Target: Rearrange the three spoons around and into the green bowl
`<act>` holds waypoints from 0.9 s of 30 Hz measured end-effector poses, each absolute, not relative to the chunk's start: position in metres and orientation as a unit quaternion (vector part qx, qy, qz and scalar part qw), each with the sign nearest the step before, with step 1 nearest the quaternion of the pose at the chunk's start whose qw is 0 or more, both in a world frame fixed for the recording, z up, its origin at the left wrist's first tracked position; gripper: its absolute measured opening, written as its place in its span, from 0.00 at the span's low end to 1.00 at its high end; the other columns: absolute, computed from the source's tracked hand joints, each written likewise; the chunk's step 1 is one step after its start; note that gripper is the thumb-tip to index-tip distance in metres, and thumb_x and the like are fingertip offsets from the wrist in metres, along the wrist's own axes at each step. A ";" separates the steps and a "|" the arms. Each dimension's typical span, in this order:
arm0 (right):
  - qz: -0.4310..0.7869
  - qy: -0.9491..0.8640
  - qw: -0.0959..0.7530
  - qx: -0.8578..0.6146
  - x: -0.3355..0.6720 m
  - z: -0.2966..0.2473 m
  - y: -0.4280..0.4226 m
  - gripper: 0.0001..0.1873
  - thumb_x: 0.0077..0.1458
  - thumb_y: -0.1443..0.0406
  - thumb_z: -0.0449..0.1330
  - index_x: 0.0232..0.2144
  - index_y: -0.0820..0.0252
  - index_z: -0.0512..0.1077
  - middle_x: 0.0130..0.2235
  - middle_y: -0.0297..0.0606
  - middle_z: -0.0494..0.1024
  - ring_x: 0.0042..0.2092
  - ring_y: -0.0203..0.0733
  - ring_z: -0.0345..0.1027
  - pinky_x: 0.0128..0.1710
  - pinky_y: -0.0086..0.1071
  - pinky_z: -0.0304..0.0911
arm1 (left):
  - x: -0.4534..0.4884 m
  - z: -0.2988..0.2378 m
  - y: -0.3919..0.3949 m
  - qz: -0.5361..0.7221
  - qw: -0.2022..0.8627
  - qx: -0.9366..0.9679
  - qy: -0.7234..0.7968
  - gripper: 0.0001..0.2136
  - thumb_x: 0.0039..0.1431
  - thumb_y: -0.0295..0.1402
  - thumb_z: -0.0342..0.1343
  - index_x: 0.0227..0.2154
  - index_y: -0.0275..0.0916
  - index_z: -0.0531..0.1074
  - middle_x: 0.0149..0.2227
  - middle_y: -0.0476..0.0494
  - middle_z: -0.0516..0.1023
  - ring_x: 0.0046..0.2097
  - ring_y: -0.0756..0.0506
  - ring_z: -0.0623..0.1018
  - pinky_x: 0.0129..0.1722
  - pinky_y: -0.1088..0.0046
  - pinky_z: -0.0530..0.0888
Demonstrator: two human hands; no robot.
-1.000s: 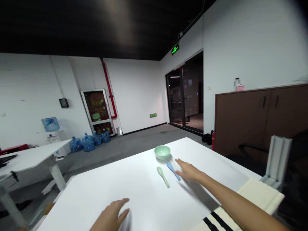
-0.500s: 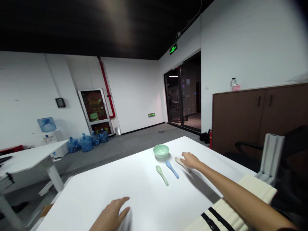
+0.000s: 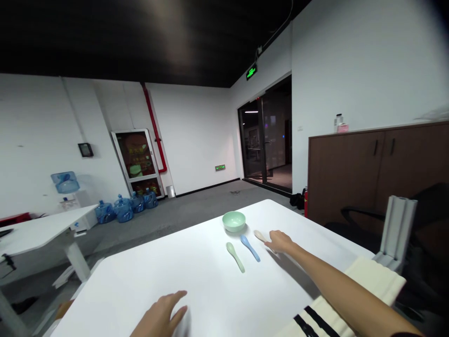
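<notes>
**Q:** Right hand?

**A:** Extended toward the far side of the white table, fingers curled down at the handle of a cream spoon. Grasp or light touch: cannot tell (the fingers hide the contact). The spoon's head lies just far-left of the hand.

**Q:** Left hand?

**A:** At the near edge of the table, fingers spread, holding nothing.

**Q:** Other items on the table?

**A:** A blue spoon lies just left of the cream spoon, a pale green spoon left of that, not touching. Both heads point far, toward an upright mint-green bowl.

**Q:** Surroundings?

**A:** Right: a black-striped cream cloth, a metal post, a brown cabinet. Far left: blue water jugs on the floor.
</notes>
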State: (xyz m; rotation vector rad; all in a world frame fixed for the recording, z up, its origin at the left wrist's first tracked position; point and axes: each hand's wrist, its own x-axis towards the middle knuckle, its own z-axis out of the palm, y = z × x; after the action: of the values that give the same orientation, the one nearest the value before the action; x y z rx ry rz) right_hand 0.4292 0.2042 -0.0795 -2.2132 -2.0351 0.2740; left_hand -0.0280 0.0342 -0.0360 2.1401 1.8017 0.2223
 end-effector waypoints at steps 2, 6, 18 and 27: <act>0.090 -0.674 0.049 -0.732 0.429 -0.081 0.205 0.20 0.52 0.52 0.58 0.37 0.63 0.75 0.42 0.50 0.78 0.41 0.49 0.74 0.34 0.33 0.60 | -0.028 -0.035 0.033 0.077 0.168 0.751 0.634 0.26 0.59 0.52 0.45 0.57 0.49 0.67 0.57 0.47 0.72 0.59 0.40 0.69 0.59 0.61 0.64; 0.079 -0.678 0.038 -0.730 0.427 -0.086 0.206 0.19 0.51 0.54 0.58 0.38 0.63 0.75 0.42 0.49 0.78 0.42 0.52 0.74 0.33 0.34 0.61 | -0.029 -0.035 0.033 0.072 0.159 0.750 0.638 0.25 0.60 0.51 0.44 0.57 0.49 0.66 0.57 0.47 0.72 0.59 0.41 0.69 0.59 0.62 0.64; 0.096 -0.666 0.038 -0.738 0.428 -0.093 0.210 0.18 0.48 0.58 0.61 0.39 0.64 0.75 0.42 0.49 0.78 0.42 0.50 0.74 0.34 0.33 0.63 | -0.025 -0.033 0.033 0.077 0.151 0.753 0.635 0.26 0.59 0.51 0.44 0.56 0.47 0.68 0.55 0.47 0.74 0.58 0.40 0.70 0.58 0.62 0.66; 0.085 -0.676 0.033 -0.731 0.425 -0.094 0.207 0.18 0.49 0.62 0.60 0.42 0.64 0.74 0.45 0.51 0.77 0.45 0.52 0.74 0.36 0.35 0.64 | -0.027 -0.035 0.034 0.087 0.154 0.752 0.635 0.26 0.59 0.52 0.45 0.56 0.48 0.68 0.56 0.48 0.73 0.58 0.40 0.70 0.59 0.62 0.65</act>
State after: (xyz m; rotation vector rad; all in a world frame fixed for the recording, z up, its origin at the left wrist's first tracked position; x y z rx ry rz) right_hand 0.4247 0.2074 -0.0942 -2.2483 -2.0807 0.2626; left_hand -0.0269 0.0335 -0.0349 2.1550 1.8200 0.2501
